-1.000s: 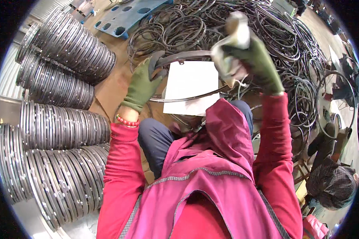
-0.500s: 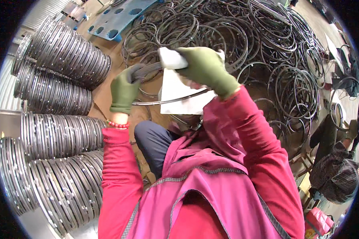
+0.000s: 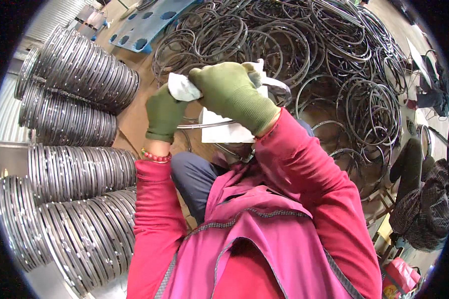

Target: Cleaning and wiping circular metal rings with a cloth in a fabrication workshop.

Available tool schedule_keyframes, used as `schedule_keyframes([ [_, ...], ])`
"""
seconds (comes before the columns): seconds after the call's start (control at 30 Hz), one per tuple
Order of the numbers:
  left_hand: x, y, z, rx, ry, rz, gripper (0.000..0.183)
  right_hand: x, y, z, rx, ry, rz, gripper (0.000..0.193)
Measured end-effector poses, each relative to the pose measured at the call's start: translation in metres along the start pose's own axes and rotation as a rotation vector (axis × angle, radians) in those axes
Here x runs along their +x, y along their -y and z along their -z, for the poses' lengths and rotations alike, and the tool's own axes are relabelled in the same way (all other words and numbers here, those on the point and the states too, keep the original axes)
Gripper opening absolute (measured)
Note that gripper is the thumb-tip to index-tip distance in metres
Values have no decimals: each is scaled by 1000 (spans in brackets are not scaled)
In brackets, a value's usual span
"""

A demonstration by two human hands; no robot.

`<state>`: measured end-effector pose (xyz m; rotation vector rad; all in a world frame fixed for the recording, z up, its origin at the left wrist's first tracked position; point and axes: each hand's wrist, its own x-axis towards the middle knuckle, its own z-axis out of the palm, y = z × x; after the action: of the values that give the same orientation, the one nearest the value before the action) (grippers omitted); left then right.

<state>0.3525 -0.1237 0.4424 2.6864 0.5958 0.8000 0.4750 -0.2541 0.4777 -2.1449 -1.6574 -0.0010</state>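
Observation:
Both my hands wear green gloves and are close together in front of me. My right hand (image 3: 234,94) is closed on a white cloth (image 3: 183,87), which is pressed around a dark metal hoop (image 3: 204,125). Another bit of the cloth sticks out beyond its knuckles. Just left of it, my left hand (image 3: 163,115) grips the same hoop, its fingers partly hidden behind the cloth. The hoop's near edge passes below both hands, and its right side curves out past my right hand. Under it lies a white sheet (image 3: 227,133).
Tall stacks of metal hoops (image 3: 80,172) line the left side. A large tangled heap of loose hoops (image 3: 329,45) spreads ahead and to the right. A blue plastic pallet (image 3: 147,22) lies at the far left. A person's dark-clothed arm (image 3: 409,167) shows at the right.
My right hand has moved left and slightly nearer, bringing the cloth along the hoop up to my left hand. The left hand has shifted slightly right and nearer.

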Motion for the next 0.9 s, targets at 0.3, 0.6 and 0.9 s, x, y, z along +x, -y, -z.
schedule_keyframes([
  [0.3, -27, 73, 20, -429, 14, 381, 42, -64, -139, -105, 1043, -269, -297, 43],
  [0.6, -11, 76, 40, -289, 157, -38, 65, -45, -128, -39, 868, -357, -175, 40],
  [0.9, 27, -26, 2, -165, 179, -78, 44, -21, -80, 18, 877, -300, -72, 33],
])
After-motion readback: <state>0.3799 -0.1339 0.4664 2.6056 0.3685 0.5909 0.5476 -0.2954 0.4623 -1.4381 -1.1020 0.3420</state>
